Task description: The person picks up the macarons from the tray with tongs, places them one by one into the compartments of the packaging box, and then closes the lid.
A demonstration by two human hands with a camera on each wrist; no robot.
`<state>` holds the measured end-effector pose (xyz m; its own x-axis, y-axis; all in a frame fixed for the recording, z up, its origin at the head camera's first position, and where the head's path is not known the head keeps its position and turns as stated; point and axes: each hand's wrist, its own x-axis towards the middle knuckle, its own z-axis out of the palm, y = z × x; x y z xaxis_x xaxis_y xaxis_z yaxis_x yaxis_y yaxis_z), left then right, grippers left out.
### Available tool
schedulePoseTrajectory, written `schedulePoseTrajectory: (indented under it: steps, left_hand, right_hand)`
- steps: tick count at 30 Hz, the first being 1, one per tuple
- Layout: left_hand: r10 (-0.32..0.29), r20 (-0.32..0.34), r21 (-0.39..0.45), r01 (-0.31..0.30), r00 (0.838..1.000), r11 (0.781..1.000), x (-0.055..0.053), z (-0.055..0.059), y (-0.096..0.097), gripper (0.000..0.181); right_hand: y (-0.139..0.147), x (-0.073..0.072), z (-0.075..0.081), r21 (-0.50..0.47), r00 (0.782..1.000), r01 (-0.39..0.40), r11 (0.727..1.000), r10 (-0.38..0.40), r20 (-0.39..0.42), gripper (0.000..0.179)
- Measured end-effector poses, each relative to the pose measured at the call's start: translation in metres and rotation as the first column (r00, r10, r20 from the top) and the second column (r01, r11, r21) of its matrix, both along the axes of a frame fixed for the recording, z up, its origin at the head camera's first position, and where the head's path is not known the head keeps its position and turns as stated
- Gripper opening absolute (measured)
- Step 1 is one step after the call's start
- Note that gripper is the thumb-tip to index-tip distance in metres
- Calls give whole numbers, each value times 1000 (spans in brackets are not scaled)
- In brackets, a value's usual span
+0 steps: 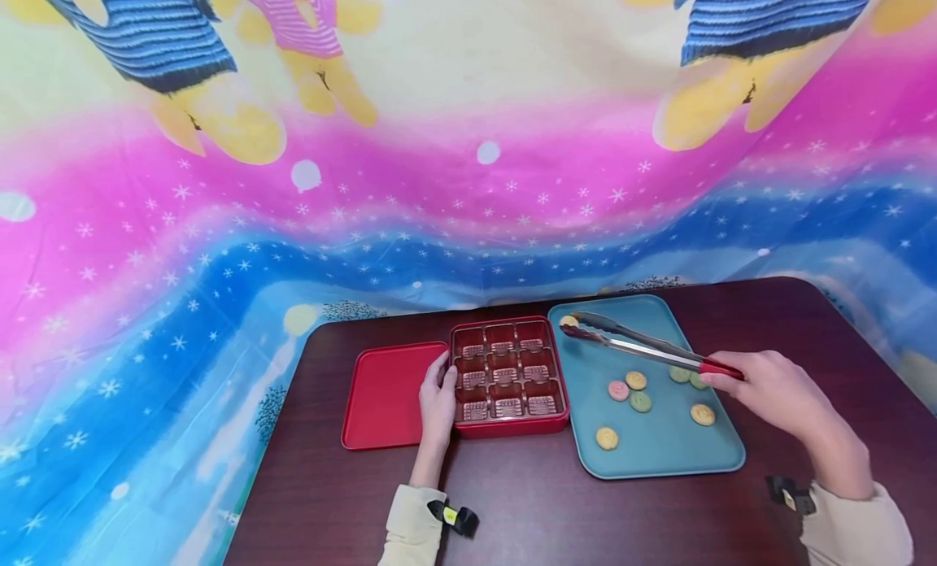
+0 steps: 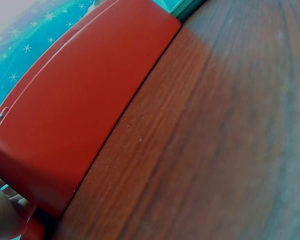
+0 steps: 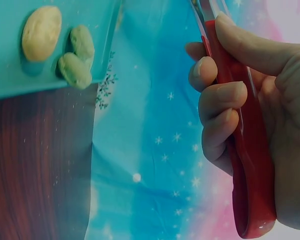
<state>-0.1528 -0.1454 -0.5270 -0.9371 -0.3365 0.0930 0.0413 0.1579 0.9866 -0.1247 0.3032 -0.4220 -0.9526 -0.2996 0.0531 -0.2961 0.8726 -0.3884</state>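
Head view has the right hand (image 1: 779,391) closed around the red handles (image 1: 721,369) of a pair of tongs (image 1: 662,355), fingers curled about them, as the right wrist camera shows up close. Between the tong tips sits a yellow cookie (image 1: 568,322), over the far left corner of a teal tray (image 1: 659,444); whether the tips squeeze it, I cannot tell.

Further down the tray, a yellow cookie (image 1: 635,380), a pink cookie (image 1: 618,390) and a green cookie (image 1: 640,401) cluster together. Another yellow one lies near the front edge, one more toward the right, and two green ones beside the right hand.

Just left of the tray stands a red box (image 1: 512,427) with a nine-compartment liner (image 1: 505,377). The left hand (image 1: 437,399) touches its left side; whether those fingers pinch, I cannot tell. A red lid (image 1: 391,395) lies left of the box on the dark counter (image 1: 512,501).
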Motion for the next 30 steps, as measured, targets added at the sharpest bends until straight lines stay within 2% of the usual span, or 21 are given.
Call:
schedulePoseTrajectory:
  steps: [10,14,17,22,26,30]
  left_hand:
    - [9,-2,1,-9,1000,1000,0,-2,0,40]
    - [22,4,4,-22,1000,1000,0,1,3,40]
    - [24,6,1,-24,1000,1000,3,10,6,39]
    - [4,-9,8,-4,1000,1000,14,36,9,38]
    - [3,-20,10,-3,1000,1000,19,43,11,37]
    - [0,-28,27,1,1000,1000,19,42,11,38]
  right_hand:
    - [-20,-5,0,-51,1000,-24,998,24,-18,13]
    - [-28,-8,0,-55,1000,-25,998,24,-15,13]
    - [-34,-10,0,-46,999,-27,999,26,-23,13]
    - [-42,-13,0,-33,999,-38,999,37,-36,14]
    - [-46,-14,0,-35,998,-49,998,48,-43,13]
    - [-49,-14,-2,-35,997,-55,998,53,-52,12]
